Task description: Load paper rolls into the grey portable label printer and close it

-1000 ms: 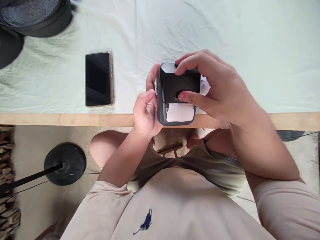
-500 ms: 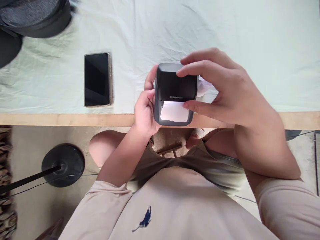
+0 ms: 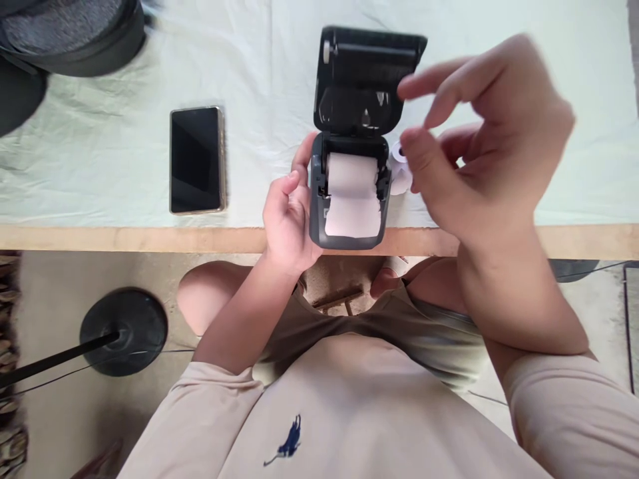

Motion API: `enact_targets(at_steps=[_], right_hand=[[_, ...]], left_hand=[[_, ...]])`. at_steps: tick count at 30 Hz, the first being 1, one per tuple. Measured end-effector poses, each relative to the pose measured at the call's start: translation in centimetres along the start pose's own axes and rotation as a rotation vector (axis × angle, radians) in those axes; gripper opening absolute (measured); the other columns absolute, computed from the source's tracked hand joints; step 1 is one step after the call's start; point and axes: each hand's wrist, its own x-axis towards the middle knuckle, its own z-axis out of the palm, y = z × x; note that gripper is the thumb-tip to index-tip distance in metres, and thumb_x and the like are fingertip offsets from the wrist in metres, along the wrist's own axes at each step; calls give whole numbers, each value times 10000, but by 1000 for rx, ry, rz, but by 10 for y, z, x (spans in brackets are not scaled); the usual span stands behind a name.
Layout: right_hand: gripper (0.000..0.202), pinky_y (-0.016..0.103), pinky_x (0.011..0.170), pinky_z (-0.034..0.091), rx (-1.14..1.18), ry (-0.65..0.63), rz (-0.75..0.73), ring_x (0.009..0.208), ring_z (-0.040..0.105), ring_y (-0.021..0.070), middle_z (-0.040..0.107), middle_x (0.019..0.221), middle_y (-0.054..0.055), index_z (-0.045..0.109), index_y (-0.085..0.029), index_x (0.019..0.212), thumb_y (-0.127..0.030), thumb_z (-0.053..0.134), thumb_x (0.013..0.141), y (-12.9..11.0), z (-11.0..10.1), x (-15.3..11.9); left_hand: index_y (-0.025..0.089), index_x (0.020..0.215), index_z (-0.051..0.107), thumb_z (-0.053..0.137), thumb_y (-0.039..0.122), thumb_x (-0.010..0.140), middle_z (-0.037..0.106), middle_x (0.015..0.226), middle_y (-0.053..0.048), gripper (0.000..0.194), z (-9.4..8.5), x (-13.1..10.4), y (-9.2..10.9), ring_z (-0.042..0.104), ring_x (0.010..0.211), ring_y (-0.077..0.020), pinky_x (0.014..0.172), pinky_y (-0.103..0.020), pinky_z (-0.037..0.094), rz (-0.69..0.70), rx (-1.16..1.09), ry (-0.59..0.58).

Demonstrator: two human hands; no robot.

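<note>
A dark label printer [image 3: 315,223] rests in my left hand [image 3: 288,216], whose fingers wrap its left side near the table's front edge. Its lid [image 3: 367,83] stands raised at the back, showing the black inside. A roll of white label paper [image 3: 353,174] sits in the bay, its loose end lying over the printer's front. My right hand [image 3: 492,133] hovers to the right of the lid, fingers apart and curved, slightly blurred, with nothing seen in them. Partly behind that hand, a second white paper roll [image 3: 399,153] lies beside the printer.
On the left of the pale tablecloth [image 3: 259,80] lies a smartphone [image 3: 196,159], screen dark. A black padded object [image 3: 74,40] occupies the far left corner. The wooden table edge [image 3: 124,238] runs across in front. Below stands a round black base with a pole [image 3: 122,332].
The printer's lid has swung up and back, exposing the paper roll. My right hand has come off the lid and moved up and right. My left hand still holds the printer.
</note>
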Motion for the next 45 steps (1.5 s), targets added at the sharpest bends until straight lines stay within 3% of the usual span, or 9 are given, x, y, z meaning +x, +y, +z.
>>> enact_targets(at_steps=[7,11,15,20,26,33,39,41,45], right_hand=[[213,398,510,285,-500,-387,-21,614,647,250,806,841,28,756,-291,1078,-301,676,881,13,6,-9],[337,397,506,296,-429,-373,47,607,646,242,813,840,12,759,-321,1148,-228,685,833,6,5,-10],[474,355,482,404,39,-244,240,654,650,187,831,1083,17,756,-317,1222,-149,707,782,6,-17,-2],[279,347,416,395,440,94,407,565,553,185,656,871,8,697,-326,1121,-444,683,868,48,-39,2],[372,413,635,601,284,79,352,809,711,234,707,1059,21,586,-354,1112,-568,803,899,96,-44,-22],[375,436,891,558,-189,-81,282,1008,710,276,773,1129,85,633,-305,1202,-388,814,885,149,-53,-48],[536,489,1041,576,-320,48,124,1264,717,330,721,1413,127,587,-292,1437,-353,786,943,101,-56,-38],[466,479,937,622,-289,-84,100,1068,751,285,730,1353,131,580,-257,1455,-349,685,1011,78,-42,-33],[507,622,1122,574,-309,-306,120,1285,679,381,698,1384,173,596,-206,1458,-350,702,984,64,5,-30]], left_hand=[[315,1315,735,615,492,966,717,1578,-13,410,-9,-2,-6,348,1757,-347,1349,-516,469,-12,135,-65],[317,1343,718,608,512,959,712,1588,-21,445,-7,-2,-6,345,1757,-356,1344,-522,475,-24,161,-51],[279,1332,701,523,457,1000,741,1528,-35,416,-5,3,-4,391,1739,-329,1347,-529,478,-50,125,-25],[279,1293,733,557,428,987,811,1393,-20,383,-7,7,1,400,1734,-301,1334,-465,502,-53,104,94],[290,1288,744,513,454,1018,807,1416,-9,390,0,5,3,441,1709,-309,1289,-457,548,-64,92,112],[313,1249,756,519,475,1020,783,1466,-4,367,1,7,2,441,1705,-335,1239,-463,602,-75,147,97],[314,1169,788,543,478,1029,847,1308,7,327,-8,10,0,468,1691,-313,1278,-477,573,-32,103,43],[303,1182,795,529,480,1035,857,1275,8,352,-10,11,0,513,1659,-320,1267,-474,575,-15,71,16],[308,1234,783,544,481,1043,850,1298,13,352,-14,11,-1,577,1605,-310,1250,-465,575,1,9,-4]])
